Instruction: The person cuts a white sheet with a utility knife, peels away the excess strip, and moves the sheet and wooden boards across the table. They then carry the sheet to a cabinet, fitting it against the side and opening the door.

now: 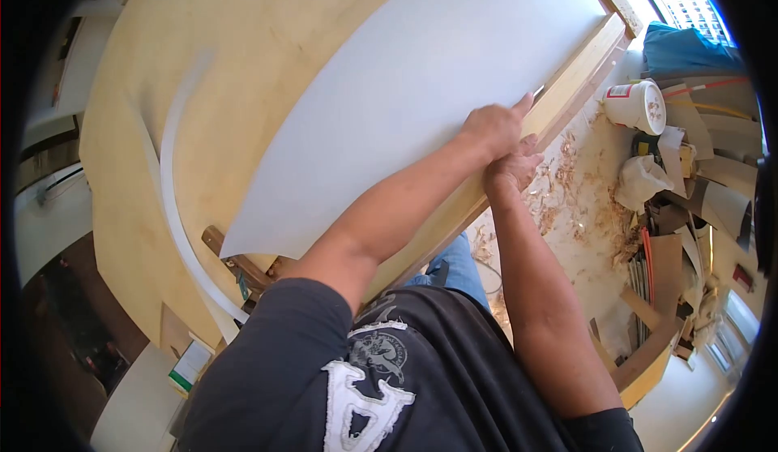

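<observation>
A large white sheet [389, 87] lies on the plywood work surface [243, 55], its right side along a long wooden batten [574, 64]. My left hand [496, 130] is at the sheet's edge beside the batten, index finger stretched along the wood and the other fingers curled. Whatever those fingers hold, if anything, is hidden. Just below it, my right hand [514, 168] is at the batten's outer edge, its fingers bent against the wood. The two hands are close together and overlap in view.
A narrow curved white strip [168, 152] lies on the plywood, near a wooden-bodied tool [235, 261] partly under the sheet. Wood shavings [559, 184] litter the floor to the right. A white bucket [636, 107], a white bag [643, 180] and board offcuts [666, 265] stand there.
</observation>
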`<action>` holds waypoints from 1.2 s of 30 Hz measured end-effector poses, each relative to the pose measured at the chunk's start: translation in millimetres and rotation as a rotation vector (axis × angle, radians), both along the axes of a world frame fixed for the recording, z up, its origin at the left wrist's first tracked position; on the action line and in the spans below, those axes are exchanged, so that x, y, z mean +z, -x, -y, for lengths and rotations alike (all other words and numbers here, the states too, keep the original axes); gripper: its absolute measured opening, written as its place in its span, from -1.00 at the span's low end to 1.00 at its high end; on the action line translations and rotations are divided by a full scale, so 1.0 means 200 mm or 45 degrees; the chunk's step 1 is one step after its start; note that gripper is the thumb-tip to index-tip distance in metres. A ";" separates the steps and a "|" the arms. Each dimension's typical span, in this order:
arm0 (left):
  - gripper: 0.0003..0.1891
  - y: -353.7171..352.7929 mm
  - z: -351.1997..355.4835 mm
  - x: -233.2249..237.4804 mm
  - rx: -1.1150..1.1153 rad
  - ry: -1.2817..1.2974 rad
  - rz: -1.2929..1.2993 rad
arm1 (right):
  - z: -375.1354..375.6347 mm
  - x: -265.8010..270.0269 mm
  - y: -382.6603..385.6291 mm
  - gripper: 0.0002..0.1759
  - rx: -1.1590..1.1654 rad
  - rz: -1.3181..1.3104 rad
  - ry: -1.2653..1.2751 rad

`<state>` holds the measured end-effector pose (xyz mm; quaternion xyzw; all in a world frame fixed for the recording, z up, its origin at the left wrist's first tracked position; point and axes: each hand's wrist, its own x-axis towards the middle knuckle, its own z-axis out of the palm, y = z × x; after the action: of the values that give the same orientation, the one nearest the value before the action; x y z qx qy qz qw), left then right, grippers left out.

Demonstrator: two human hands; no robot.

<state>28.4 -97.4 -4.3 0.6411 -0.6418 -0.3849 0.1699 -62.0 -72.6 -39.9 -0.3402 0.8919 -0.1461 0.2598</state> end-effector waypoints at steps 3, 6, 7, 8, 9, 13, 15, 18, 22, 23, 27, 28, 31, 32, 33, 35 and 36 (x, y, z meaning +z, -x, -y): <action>-0.28 0.02 0.11 -0.02 -0.091 -0.023 0.059 | -0.02 0.01 0.01 0.01 0.005 0.010 0.008; -0.25 0.03 0.11 -0.07 -0.097 0.000 0.082 | -0.03 0.02 0.00 0.00 0.012 0.038 0.021; -0.25 0.04 0.09 -0.08 -0.097 -0.008 0.079 | -0.04 0.05 0.00 0.00 0.021 0.084 0.017; -0.26 0.04 0.07 -0.08 -0.096 -0.003 0.083 | -0.03 0.08 -0.01 -0.01 0.031 0.137 0.026; -0.27 0.03 0.08 -0.08 -0.099 0.017 0.091 | -0.02 0.04 -0.01 -0.02 0.036 0.100 0.035; -0.39 0.04 0.09 -0.04 -0.033 0.001 0.080 | 0.01 -0.09 0.04 -0.05 -0.001 -0.010 0.039; -0.42 0.04 0.09 -0.09 0.054 0.032 -0.023 | 0.00 -0.07 0.03 -0.05 -0.006 -0.024 -0.006; -0.45 0.03 0.07 -0.11 0.053 0.032 -0.034 | 0.01 0.03 0.01 -0.05 -0.006 0.009 -0.106; -0.42 0.04 0.07 -0.09 0.015 0.023 0.007 | -0.01 0.01 0.02 -0.05 0.017 0.024 -0.003; -0.40 0.04 0.07 -0.08 -0.010 0.015 0.033 | -0.02 -0.03 0.02 -0.05 0.020 0.011 0.026; -0.30 0.04 0.07 -0.06 -0.083 0.017 0.103 | -0.02 -0.03 0.02 -0.04 0.008 0.026 0.035; -0.27 0.03 0.07 -0.06 -0.100 0.031 0.110 | -0.01 -0.06 0.02 -0.04 0.012 0.013 0.060; -0.24 0.00 0.07 -0.06 -0.127 0.034 0.106 | -0.03 -0.06 0.02 -0.04 0.019 0.005 0.083; -0.25 0.00 0.07 -0.07 -0.125 0.025 0.114 | -0.02 -0.03 0.01 -0.04 0.015 0.037 0.061; -0.27 0.01 0.06 -0.06 -0.128 0.014 0.124 | -0.02 0.01 0.00 -0.03 0.006 0.071 0.038; -0.30 0.01 0.05 -0.07 -0.109 -0.020 0.100 | -0.02 0.04 -0.01 -0.03 0.015 0.084 0.024; -0.31 -0.01 -0.01 -0.04 -0.086 -0.057 0.073 | -0.01 0.05 -0.01 -0.03 0.015 0.096 0.011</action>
<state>30.3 -94.9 -12.1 0.6335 -0.6588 -0.3864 0.1239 -60.7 -69.8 -29.6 -0.3410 0.8787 -0.1610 0.2927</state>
